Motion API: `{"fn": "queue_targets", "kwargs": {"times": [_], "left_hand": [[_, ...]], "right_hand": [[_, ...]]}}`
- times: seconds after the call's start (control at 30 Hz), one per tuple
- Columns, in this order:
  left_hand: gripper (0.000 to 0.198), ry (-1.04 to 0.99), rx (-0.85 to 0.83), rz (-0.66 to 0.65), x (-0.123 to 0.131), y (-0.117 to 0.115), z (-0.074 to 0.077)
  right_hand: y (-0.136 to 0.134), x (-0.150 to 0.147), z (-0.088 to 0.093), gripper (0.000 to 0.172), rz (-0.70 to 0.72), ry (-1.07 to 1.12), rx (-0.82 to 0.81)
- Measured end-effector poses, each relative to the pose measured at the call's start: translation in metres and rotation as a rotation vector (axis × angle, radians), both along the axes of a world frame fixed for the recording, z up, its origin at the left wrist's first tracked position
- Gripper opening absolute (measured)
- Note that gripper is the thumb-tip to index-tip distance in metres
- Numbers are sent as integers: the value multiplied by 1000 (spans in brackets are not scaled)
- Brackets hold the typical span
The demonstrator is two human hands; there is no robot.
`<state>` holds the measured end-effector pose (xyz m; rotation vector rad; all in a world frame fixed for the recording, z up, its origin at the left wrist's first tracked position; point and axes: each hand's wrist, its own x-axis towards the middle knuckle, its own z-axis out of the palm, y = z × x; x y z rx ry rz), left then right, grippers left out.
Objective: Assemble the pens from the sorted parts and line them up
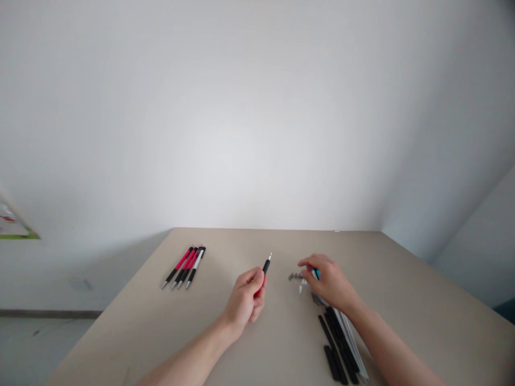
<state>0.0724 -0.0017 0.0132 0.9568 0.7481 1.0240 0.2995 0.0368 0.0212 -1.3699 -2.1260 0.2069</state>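
Observation:
My left hand [246, 301] is closed around a red and black pen [265, 266], whose metal tip points up and away from me. My right hand [329, 283] rests on the table to the right with its fingers curled over small parts. A teal piece [317, 274] shows between the fingers; what it is I cannot make out. Several small grey metal bits [295, 277] lie just left of that hand. Under and behind my right wrist lies a pile of black grips and white pen tubes [340, 341].
A row of several finished pens [184, 266], red, black and one white, lies at the table's [225, 348] far left. A white wall stands behind the table. A green-edged paper [12, 225] shows at the left edge.

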Motion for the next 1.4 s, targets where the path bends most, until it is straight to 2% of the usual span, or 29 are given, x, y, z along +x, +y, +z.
{"fn": "queue_targets", "kwargs": {"times": [0.2,0.47,0.6,0.73,0.87,1.0,1.2,1.4], "left_hand": [[46,25,-65,-64,-1,4,-7],[36,64,-36,-107,-3,4,-8],[34,99,-9,-118,-3,3,-7],[33,122,15,-158,-2,3,-4],[33,147,13,-168,-2,1,0],[34,184,9,-185,-3,1,2],[35,233,33,-216,-4,2,1],[31,317,58,-236,-5,1,3]], "right_hand": [[0,-12,-5,20,28,-68,-16],[3,-16,-8,11,67,-60,-15],[3,-21,-5,17,78,226,-30],[-1,-29,-3,30,81,630,-161],[-4,-33,-2,33,135,778,-254],[-7,-34,0,32,158,729,-265],[-13,-35,4,31,202,544,-239],[-20,-34,10,21,273,283,-82]]}}
